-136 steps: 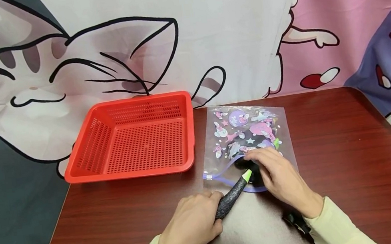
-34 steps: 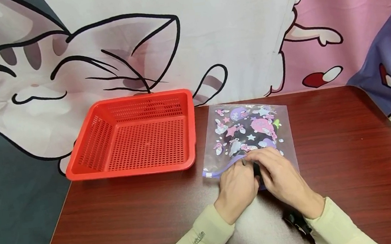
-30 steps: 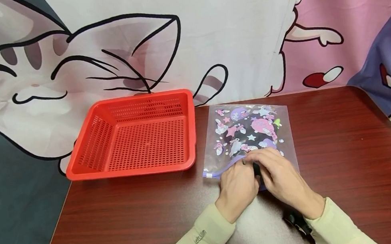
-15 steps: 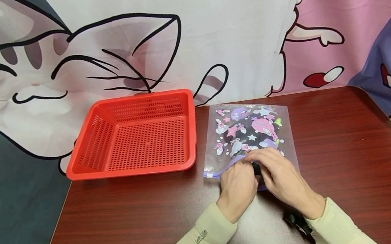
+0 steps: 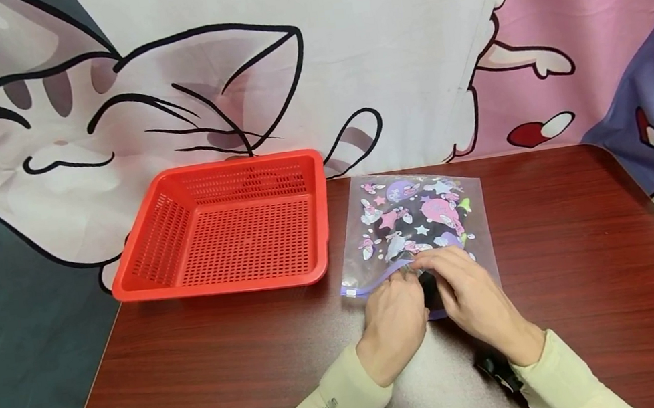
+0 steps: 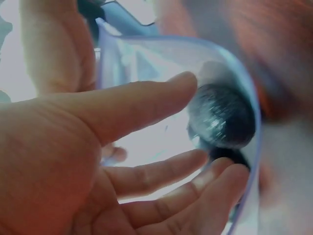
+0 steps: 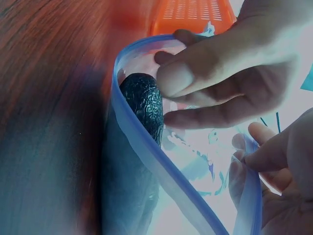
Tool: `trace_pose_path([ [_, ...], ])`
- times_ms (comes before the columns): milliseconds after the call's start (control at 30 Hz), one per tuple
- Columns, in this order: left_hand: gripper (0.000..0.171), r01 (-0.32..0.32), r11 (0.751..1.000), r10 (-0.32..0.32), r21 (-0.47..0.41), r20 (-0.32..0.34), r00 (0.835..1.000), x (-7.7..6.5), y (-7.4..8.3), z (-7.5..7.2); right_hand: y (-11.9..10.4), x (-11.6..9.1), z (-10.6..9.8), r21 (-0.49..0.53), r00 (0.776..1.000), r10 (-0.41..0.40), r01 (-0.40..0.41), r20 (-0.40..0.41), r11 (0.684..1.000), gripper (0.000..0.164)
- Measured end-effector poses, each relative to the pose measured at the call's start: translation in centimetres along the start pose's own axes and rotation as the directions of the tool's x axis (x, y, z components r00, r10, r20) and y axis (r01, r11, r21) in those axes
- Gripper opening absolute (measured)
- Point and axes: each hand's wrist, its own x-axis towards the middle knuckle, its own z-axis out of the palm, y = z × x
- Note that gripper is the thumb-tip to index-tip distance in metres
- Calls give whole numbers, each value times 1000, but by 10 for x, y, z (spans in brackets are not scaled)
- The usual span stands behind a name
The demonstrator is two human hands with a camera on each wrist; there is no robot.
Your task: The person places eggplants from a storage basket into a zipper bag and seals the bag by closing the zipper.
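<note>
A clear zip bag (image 5: 353, 265) with a cartoon print and purple zip lies on the table, its mouth towards me. My left hand (image 5: 397, 317) is at the mouth, fingers inside. In the left wrist view, thumb and fingers are spread beside a long, dark, wrinkled eggplant-like thing (image 6: 225, 117) without closing on it. Its rounded near end shows within the rim in the right wrist view. My right hand (image 5: 473, 292) pinches the bag's upper edge and holds the mouth apart. Other dark contents show through the print; their kind is hidden.
A red perforated plastic basket (image 5: 246, 240) stands on the table left of the bag. The brown wooden table (image 5: 581, 256) extends to the right. A cartoon-printed cloth (image 5: 393, 41) hangs behind. A black device (image 5: 498, 373) sits at the right wrist.
Earlier my left hand held the dark eggplant-like thing outside, green tip towards the bag; now that thing is inside and released. The left hand has just drawn back slightly. The right hand stays put.
</note>
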Motion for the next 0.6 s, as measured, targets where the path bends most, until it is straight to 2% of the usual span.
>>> trace_pose_path([
  [67, 39, 5, 1000, -4, -19, 17, 1000, -3, -3, -8, 0, 0, 0, -3, 1000, 4, -4, 2, 1000, 35],
  [167, 15, 16, 997, -13, -70, 47, 999, -8, -9, -20, 0, 0, 0, -5, 1000, 1, -1, 0, 1000, 35],
  [267, 2, 32, 991, -21, -130, 88, 996, -12, -17, -32, 0, 0, 0, -5, 1000, -14, 14, -8, 1000, 35],
  [333, 5, 41, 987, -25, -152, 103, 994, -14, -24, -37, 1, 1, 0, -5, 1000, -20, 20, -10, 1000, 35],
  [433, 8, 65, 985, -52, -159, 85, 995, -18, -35, -42, 1, 2, -2, -5, 1000, -26, 26, -16, 1000, 34],
  [600, 16, 108, 971, -109, -211, 4, 994, -22, -54, -42, 1, 2, -8, -24, 1000, 7, -7, 3, 1000, 35],
])
